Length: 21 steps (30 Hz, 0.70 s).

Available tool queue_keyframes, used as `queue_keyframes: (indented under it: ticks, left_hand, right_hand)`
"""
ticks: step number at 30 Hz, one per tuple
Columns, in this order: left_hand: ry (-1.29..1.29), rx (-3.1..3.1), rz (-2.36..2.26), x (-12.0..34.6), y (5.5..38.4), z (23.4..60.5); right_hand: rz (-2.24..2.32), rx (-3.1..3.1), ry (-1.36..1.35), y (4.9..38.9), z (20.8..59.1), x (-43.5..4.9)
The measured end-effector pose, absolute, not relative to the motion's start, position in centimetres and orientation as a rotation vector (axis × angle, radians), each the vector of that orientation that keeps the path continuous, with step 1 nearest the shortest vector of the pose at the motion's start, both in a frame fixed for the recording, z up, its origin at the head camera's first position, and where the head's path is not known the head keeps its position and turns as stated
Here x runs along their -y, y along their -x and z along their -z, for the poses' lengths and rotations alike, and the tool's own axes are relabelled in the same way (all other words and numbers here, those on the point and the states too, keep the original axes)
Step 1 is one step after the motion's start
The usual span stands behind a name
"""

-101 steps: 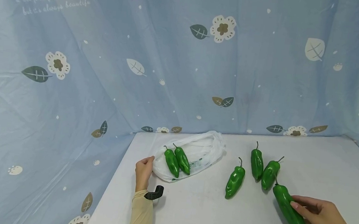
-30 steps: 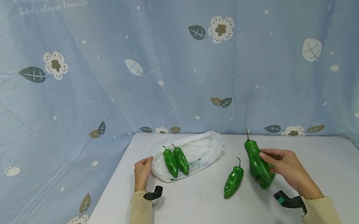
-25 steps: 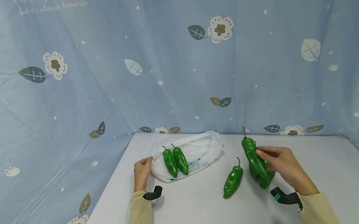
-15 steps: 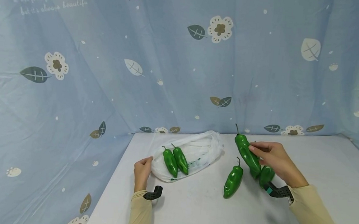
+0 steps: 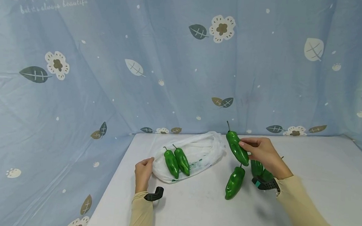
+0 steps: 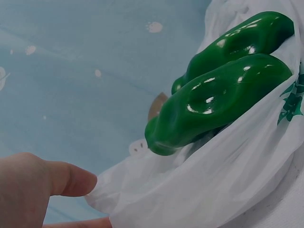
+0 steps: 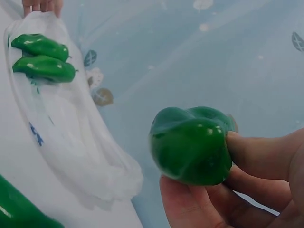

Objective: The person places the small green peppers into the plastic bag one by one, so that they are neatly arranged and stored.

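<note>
Your left hand (image 5: 143, 175) pinches the near-left edge of the white plastic bag (image 5: 208, 152) between thumb and fingers; this grip probably anchors the thin film and keeps its mouth spread. Two bagged peppers (image 5: 171, 164) lie side by side within the rim, stems pointing away from you, their weight likely helping to flatten the film beneath them. Your right hand (image 5: 260, 149) grasps the held pepper (image 5: 237, 147) around its body, the thumb on one side and the fingers opposed, as the right wrist view shows. The pepper is tilted, stem up and toward the bag, and appears raised off the tabletop (image 5: 197, 216), just to the right of the bag; a grip on the broad body presumably resists rolling better than one on the slim stem. Nearer you lies a loose pepper (image 5: 235, 183), while two farther peppers (image 5: 256, 168) are partly hidden by your right hand and wrist camera (image 5: 267, 184).
</note>
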State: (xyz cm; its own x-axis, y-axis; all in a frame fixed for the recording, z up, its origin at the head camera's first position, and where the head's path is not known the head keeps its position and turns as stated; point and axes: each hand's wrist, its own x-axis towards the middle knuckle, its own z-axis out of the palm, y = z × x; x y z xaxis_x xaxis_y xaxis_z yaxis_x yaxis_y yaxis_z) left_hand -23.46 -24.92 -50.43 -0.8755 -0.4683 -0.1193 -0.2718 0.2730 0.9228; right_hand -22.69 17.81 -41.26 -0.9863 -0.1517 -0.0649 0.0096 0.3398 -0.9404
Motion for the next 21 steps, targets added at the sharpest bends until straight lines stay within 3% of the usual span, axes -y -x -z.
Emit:
queue_keyframes:
  ticks: [21]
  left_hand:
    - [-0.693,2.355,1.672,25.0,23.5,50.6]
  right_hand:
    - [1.802,-2.394,0.146,25.1,42.0,-13.3]
